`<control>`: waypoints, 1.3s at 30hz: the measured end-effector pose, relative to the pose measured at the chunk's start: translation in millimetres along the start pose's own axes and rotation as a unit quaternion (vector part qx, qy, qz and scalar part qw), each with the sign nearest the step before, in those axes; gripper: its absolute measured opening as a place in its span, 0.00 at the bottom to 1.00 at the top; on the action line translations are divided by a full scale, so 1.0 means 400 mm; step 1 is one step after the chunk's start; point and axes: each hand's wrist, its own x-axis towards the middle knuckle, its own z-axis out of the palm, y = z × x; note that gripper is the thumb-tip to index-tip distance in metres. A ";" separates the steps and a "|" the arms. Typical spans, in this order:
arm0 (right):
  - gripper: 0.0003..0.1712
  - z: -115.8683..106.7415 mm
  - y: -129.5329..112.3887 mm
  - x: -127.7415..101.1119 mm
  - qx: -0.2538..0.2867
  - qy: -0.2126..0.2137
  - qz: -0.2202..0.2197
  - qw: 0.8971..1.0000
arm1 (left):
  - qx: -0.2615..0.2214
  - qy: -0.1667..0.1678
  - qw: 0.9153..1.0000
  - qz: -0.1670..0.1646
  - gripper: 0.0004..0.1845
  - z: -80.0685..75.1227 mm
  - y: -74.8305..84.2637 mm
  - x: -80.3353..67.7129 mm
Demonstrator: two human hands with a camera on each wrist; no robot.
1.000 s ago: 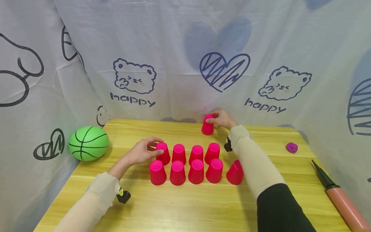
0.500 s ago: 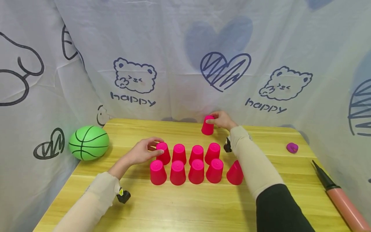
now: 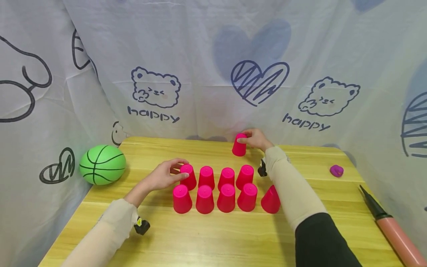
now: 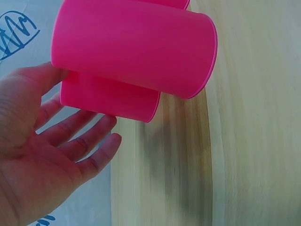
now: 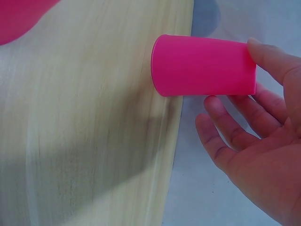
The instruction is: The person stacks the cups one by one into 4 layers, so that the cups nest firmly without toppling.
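Note:
Several bright pink cups stand upside down on the table in two rows. My left hand [image 3: 163, 174] is at the leftmost cup of the back row [image 3: 189, 178], thumb in front and fingers behind near its top. In the left wrist view a front-row cup [image 4: 136, 42] overlaps that held cup [image 4: 108, 96], and the thumb tip is hidden. Farther back, near the table's far edge, my right hand [image 3: 256, 138] pinches a single pink cup [image 3: 238, 147] by its upper end. The right wrist view has the thumb on this cup [image 5: 202, 66] and the fingers beneath it.
A green ball [image 3: 102, 165] with black lines lies at the table's left edge. To the right are a small purple lump [image 3: 336, 170] and a pink hand pump [image 3: 397, 233] with a black nozzle. My right forearm passes beside the rightmost front cup [image 3: 271, 200]. A printed curtain [image 3: 207, 74] hangs behind.

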 end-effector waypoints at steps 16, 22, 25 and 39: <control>0.36 -0.015 0.006 -0.005 0.007 -0.005 0.002 1.000 | 0.013 0.011 1.000 0.008 0.27 0.006 -0.009 0.006; 0.39 -0.037 -0.009 -0.019 -0.003 -0.014 0.011 1.000 | 0.033 0.056 0.998 0.018 0.27 0.011 -0.001 0.010; 0.39 -0.055 -0.017 -0.030 -0.013 -0.012 0.006 1.000 | 0.047 0.087 0.995 0.029 0.26 0.009 0.007 0.015; 0.32 -0.135 -0.046 -0.130 -0.042 -0.003 -0.096 0.994 | 0.062 0.135 0.987 0.067 0.27 -0.019 0.067 0.081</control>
